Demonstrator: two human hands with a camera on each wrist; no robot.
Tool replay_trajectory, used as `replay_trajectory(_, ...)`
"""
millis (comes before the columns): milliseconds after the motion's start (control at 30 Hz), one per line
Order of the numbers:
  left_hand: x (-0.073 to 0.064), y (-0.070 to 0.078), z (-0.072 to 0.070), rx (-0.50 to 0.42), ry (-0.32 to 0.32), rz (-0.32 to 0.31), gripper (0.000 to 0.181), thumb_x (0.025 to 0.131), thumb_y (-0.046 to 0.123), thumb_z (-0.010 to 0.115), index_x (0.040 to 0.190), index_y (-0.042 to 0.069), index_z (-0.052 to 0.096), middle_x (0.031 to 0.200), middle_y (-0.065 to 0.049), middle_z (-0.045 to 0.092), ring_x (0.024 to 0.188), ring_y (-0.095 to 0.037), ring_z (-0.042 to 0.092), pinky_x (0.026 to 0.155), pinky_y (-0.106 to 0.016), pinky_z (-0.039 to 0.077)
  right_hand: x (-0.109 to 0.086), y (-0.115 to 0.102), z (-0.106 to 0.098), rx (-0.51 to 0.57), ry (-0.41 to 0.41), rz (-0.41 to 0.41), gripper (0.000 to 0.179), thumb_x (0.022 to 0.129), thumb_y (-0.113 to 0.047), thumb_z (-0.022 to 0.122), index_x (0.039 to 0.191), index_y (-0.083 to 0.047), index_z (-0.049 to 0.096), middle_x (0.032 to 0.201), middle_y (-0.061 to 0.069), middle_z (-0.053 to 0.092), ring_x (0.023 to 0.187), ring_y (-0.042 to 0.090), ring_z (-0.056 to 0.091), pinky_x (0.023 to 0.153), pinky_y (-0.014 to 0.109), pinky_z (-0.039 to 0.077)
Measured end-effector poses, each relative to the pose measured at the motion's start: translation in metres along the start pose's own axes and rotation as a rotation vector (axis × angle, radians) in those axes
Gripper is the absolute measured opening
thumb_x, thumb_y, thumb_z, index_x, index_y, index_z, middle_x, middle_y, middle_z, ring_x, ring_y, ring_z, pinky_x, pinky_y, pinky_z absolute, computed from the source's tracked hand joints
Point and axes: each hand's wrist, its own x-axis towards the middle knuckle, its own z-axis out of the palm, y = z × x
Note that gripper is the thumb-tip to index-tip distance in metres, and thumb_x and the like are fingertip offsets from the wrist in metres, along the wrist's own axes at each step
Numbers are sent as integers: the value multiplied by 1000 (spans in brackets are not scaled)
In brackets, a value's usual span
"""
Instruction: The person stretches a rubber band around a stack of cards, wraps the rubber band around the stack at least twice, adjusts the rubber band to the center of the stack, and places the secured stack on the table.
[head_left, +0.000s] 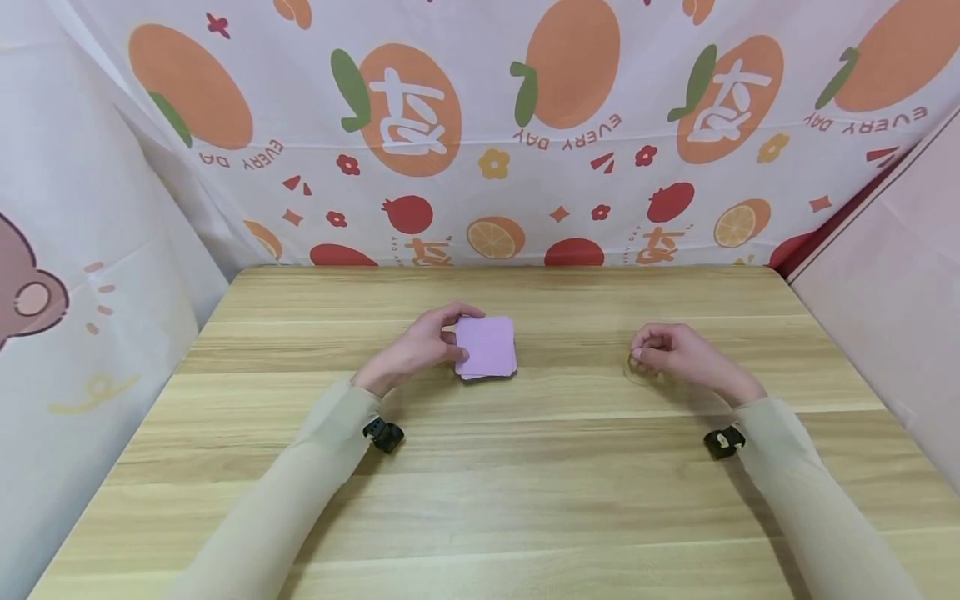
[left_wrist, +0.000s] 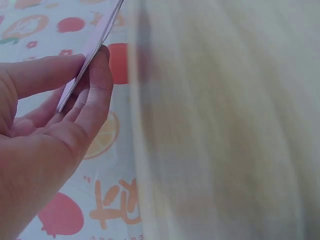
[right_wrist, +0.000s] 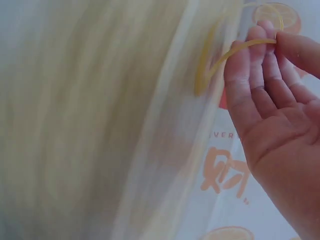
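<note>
My left hand grips a thin stack of light purple square cards by its left side. The cards have rounded corners, and the lower ones peek out slightly askew along the bottom edge. In the left wrist view the stack appears edge-on, between the thumb and the fingers. Over the right half of the table, my right hand pinches a thin yellowish rubber band between thumb and fingertips. Its loop hangs slack from the fingers, barely visible in the head view.
Both hands are over a wooden table with light grain. A fruit-print cloth hangs along its back edge, with pale cloths at the left and right. Each wrist carries a small black camera.
</note>
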Motion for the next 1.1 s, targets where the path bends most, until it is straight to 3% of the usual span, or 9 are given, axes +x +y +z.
replay_trajectory(167,-2,6,1,-154,12,-15,59,86,-18,58,139,5,48,131,-16,48,99,-27,62,78,-31,55,-3,-3,0,187,34,56,26,100,-14,58,111,9,58,98,27,63,77,24,61,67,35,55)
replay_trajectory(333,-2,6,2,-196,15,-22,60,85,-17,60,140,5,48,131,-16,49,97,-26,62,79,-33,54,-3,-4,4,356,52,81,41,100,-20,59,120,15,49,106,27,59,82,19,60,75,34,55)
replay_trajectory(533,-1,6,3,-186,20,-35,60,85,-16,61,139,6,49,128,-16,51,92,-25,61,75,-31,54,-1,-4,10,633,59,41,31,102,-11,55,118,14,49,103,15,60,81,17,60,74,30,54)
replay_trajectory(733,1,6,5,-204,20,-48,59,85,-16,61,139,6,49,125,-17,53,90,-24,60,71,-29,53,0,-6,15,831,80,15,24,102,-8,53,117,10,51,102,9,60,81,14,60,75,30,56)
replay_trajectory(900,2,5,5,-207,19,-46,59,86,-15,62,139,6,49,125,-18,53,90,-24,61,69,-27,53,3,-7,18,947,94,11,19,103,-5,49,118,5,55,105,8,62,80,14,62,68,29,57)
replay_trajectory(1100,2,5,6,-196,3,-56,58,86,-14,63,139,6,49,125,-17,53,91,-25,61,70,-28,53,6,-8,23,951,138,16,25,102,4,45,126,3,50,116,8,65,79,12,64,57,21,53)
